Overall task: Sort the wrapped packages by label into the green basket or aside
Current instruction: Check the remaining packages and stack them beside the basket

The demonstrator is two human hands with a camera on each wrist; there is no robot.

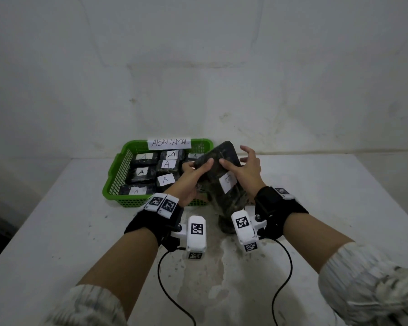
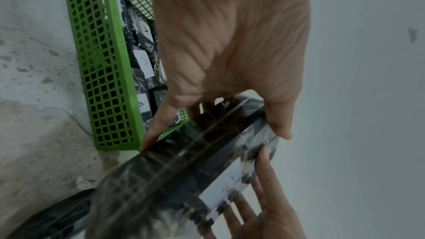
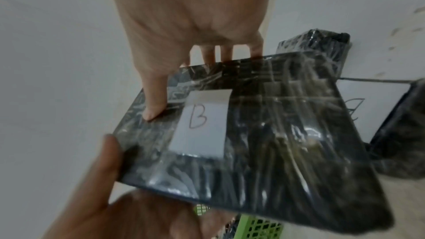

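Both hands hold one dark wrapped package [image 1: 224, 182] tilted up above the table, just right of the green basket [image 1: 118, 170]. Its white label [image 3: 202, 123] reads "B". My left hand [image 1: 198, 168] grips the package's upper left edge with the thumb on the front. On the upper right, my right hand [image 1: 236, 158] pinches it, thumb [image 3: 154, 108] on the face and fingers behind the far edge. The basket carries an "ABNORMAL" sign [image 1: 169, 142] and holds several packages labelled "A" [image 1: 166, 164].
Another dark package [image 1: 225, 223] lies on the white table [image 1: 327, 196] below the held one. In the right wrist view, more wrapped packages [image 3: 315, 48] [image 3: 400, 134] lie beyond it. Cables run from the wrist cameras toward me.
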